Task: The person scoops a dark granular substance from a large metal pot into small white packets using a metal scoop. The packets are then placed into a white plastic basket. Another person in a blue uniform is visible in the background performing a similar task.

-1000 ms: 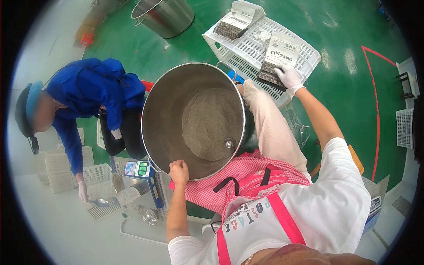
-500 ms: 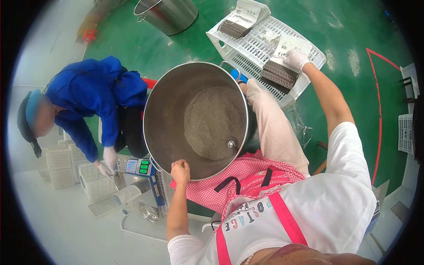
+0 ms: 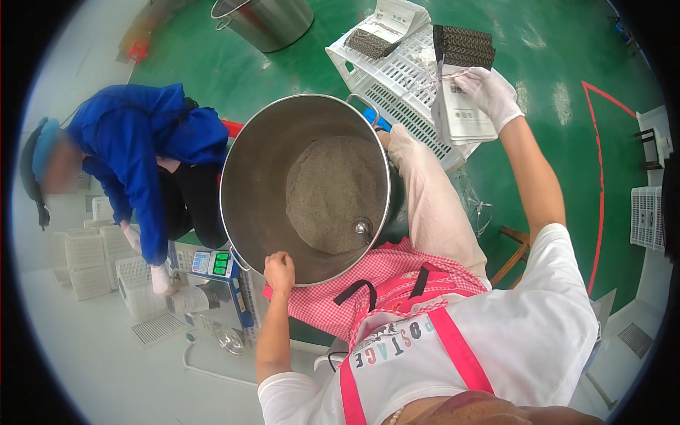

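A large steel pot stands before me, holding grey-brown powder. The round metal end of a tool, perhaps a scoop, shows at the powder's near right edge; the rest of it cannot be made out. My left hand has its fingers curled over the near left rim of the pot. Off to the right, my gloved right hand grips a stack of printed bags, white on one part and dark patterned on the other. The stack is lifted over an upturned white plastic crate.
Another bag stack lies on the crate's far end. A second steel pot stands farther off. At left a co-worker in blue bends by a digital scale and white baskets. A wooden stool is at right.
My right hand has raised the bag stack off the crate and turned it, so the dark part now points away. My left hand stays at the rim. The co-worker's hands have shifted.
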{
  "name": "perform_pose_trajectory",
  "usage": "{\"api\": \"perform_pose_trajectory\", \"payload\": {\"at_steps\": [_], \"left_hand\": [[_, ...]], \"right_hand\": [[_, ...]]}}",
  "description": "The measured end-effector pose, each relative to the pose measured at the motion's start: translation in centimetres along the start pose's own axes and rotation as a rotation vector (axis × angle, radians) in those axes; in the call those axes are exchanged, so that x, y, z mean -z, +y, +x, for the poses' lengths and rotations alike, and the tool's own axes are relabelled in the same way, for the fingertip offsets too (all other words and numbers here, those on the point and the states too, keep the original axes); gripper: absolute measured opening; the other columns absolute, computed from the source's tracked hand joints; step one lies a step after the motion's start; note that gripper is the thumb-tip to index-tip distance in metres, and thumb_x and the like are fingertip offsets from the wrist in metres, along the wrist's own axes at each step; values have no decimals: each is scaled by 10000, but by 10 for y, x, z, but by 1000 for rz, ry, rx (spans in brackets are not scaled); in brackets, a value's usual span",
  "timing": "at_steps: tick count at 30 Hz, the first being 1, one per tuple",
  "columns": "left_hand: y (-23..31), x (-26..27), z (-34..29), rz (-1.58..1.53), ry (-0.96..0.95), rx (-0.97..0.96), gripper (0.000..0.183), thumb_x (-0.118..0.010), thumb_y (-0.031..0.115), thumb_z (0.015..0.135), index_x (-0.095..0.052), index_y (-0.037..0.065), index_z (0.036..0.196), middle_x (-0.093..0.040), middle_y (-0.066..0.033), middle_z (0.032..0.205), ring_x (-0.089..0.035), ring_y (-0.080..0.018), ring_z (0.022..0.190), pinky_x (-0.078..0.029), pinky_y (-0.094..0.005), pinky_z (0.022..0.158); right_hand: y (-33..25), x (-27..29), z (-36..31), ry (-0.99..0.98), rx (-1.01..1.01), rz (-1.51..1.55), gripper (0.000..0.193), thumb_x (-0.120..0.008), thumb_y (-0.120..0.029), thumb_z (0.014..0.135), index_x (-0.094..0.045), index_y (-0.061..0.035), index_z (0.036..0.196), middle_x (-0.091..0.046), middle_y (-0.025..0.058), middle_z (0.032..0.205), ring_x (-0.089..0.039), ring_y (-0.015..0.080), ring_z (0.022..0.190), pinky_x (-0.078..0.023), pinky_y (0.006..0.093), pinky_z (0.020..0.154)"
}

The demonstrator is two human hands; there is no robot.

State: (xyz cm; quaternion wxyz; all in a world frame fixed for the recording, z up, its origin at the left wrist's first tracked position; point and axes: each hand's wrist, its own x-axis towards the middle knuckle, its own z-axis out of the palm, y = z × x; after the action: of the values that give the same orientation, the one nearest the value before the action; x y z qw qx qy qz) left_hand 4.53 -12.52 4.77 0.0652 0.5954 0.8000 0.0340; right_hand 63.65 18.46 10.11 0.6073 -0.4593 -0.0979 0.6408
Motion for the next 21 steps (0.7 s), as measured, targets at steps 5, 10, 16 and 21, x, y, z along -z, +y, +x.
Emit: {"api": "perform_pose_trajectory", "payload": {"at_steps": [5,10,16,21], "left_hand": [[9,-2,15,-26,6,-42,162,-644,159,853,-745,47,910,-714,-133,951,-641,-322,952,-519,-433,850],[1,0,0,-24,32,-1,162,-643,160,855,-745,46,909,-714,-135,944,-642,-323,944,-520,-432,846],[6,3,1,-29,27,7,173,-638,170,864,-744,44,915,-715,-138,946,-643,-321,945,-519,-433,847],[5,2,3,-34,35,10,176,-638,174,865,-744,46,923,-712,-141,941,-643,-322,944,-519,-437,846]], "right_hand": [[78,92,102,-51,192,-597,331,-636,-200,939,-647,69,1131,-657,173,1150,-641,286,1071,-504,375,953],[83,56,51,-160,442,-1352,420,-718,-310,897,-683,27,1145,-679,179,1149,-647,277,1076,-482,358,958],[60,50,16,-460,538,-1436,462,-750,-307,867,-669,1,1202,-670,172,1192,-630,281,1108,-458,354,1008],[48,52,5,-477,342,-1337,414,-725,-266,891,-675,-36,1232,-683,147,1217,-628,246,1134,-455,342,1012]]}}
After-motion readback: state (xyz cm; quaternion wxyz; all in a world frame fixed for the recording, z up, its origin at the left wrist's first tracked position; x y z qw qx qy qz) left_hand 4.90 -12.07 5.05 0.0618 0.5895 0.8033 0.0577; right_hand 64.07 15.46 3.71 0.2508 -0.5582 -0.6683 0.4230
